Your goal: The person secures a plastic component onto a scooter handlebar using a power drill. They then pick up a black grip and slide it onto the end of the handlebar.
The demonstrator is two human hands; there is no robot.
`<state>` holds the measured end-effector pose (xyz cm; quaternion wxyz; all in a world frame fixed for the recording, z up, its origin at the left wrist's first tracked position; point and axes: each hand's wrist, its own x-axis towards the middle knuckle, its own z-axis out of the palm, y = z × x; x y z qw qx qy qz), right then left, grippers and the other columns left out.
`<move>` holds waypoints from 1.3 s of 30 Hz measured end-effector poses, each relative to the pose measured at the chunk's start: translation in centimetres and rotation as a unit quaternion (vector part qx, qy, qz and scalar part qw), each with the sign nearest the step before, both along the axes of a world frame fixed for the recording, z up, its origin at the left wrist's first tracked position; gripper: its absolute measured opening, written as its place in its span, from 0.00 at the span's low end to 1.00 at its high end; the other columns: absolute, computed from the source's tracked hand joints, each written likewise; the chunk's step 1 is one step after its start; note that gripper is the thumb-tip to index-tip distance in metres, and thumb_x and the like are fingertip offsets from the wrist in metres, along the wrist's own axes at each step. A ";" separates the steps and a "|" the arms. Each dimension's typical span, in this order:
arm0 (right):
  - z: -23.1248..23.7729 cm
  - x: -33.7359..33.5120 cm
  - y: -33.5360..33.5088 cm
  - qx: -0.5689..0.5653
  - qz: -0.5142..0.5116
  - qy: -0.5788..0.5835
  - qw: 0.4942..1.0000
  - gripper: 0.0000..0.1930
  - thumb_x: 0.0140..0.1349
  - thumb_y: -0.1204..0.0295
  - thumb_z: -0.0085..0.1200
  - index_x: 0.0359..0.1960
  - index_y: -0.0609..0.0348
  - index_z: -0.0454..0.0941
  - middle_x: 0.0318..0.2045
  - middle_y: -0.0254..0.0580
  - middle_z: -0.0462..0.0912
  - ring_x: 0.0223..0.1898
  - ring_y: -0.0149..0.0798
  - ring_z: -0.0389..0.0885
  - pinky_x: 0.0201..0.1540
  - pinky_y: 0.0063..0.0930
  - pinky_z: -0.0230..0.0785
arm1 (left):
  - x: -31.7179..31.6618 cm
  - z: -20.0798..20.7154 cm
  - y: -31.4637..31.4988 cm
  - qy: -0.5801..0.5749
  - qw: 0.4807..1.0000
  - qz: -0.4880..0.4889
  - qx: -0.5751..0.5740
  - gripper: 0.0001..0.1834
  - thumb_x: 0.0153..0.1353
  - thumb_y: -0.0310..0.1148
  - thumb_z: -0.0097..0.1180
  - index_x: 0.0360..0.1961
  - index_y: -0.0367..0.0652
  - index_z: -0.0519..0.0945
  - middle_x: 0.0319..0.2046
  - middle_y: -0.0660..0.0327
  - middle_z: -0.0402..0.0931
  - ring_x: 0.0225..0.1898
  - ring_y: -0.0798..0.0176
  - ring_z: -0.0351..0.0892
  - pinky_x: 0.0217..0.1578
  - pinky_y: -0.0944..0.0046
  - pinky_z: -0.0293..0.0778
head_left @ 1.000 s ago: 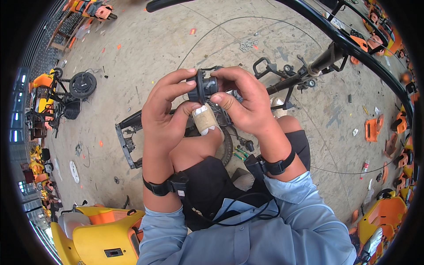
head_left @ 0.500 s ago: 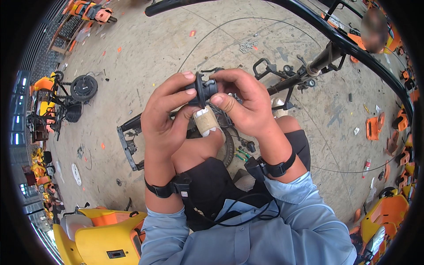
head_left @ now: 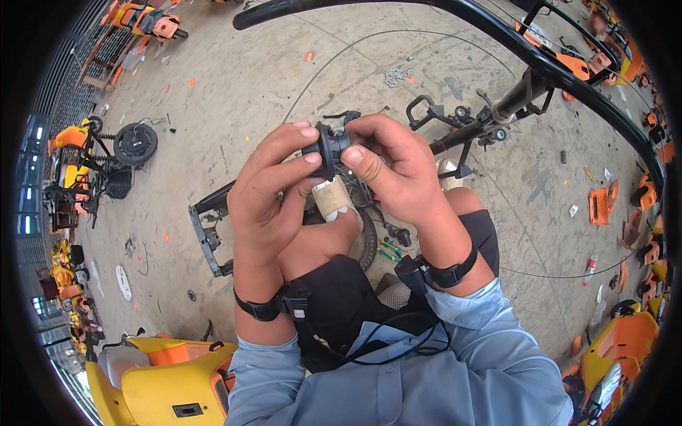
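Note:
Up in front of my knees, both hands hold a small black round part with a wide flange (head_left: pixel 326 150). My left hand (head_left: pixel 266 188) is closed on its flanged side, fingertips against the rim. On the other side, my right hand (head_left: pixel 393 167) pinches the narrower ribbed end between thumb and fingers. The part's exact kind cannot be made out, and the fingers cover some of it. Below the hands lies a dark tyre (head_left: pixel 369 238), partly hidden by my leg.
A black tubular frame (head_left: pixel 455 7) arches across the top and right. Green-handled pliers (head_left: pixel 389 250) lie on the concrete floor near my feet. A yellow scooter body (head_left: pixel 167 380) stands at lower left; a wheel (head_left: pixel 135 144) with scooter parts is farther left. Orange panels (head_left: pixel 600 206) lie right.
The black part has tilted slightly, showing more of its flanged face. Both hands stay on it, with the left fingers shifted a little.

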<state>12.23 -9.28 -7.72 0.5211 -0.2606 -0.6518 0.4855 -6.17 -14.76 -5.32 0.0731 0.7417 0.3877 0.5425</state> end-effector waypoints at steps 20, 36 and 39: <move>1.8 0.9 0.5 -0.389 0.114 -0.076 0.911 0.36 0.74 0.43 0.46 0.22 0.65 0.79 0.19 0.35 0.76 0.24 0.28 0.71 0.29 0.25 0.64 | 0.5 0.3 -0.2 0.043 0.998 -0.021 -0.037 0.22 0.49 0.07 0.60 0.43 0.39 0.84 0.51 0.51 0.83 0.57 0.45 0.81 0.56 0.52 0.80; 0.5 0.9 0.7 0.051 -0.018 -0.127 0.990 0.17 0.69 0.59 0.61 0.44 0.64 0.79 0.34 0.49 0.83 0.34 0.48 0.81 0.37 0.37 0.74 | 0.0 -1.4 0.0 -0.214 0.954 -0.085 -0.194 0.25 0.55 0.09 0.61 0.56 0.31 0.78 0.61 0.46 0.71 0.64 0.51 0.74 0.65 0.53 0.75; 0.2 0.4 0.6 0.057 -0.045 -0.139 0.988 0.17 0.71 0.58 0.57 0.39 0.63 0.77 0.31 0.52 0.82 0.35 0.55 0.81 0.36 0.42 0.73 | 0.0 -1.6 0.1 -0.222 0.952 -0.088 -0.191 0.25 0.54 0.09 0.62 0.55 0.31 0.80 0.61 0.47 0.73 0.63 0.52 0.75 0.64 0.53 0.75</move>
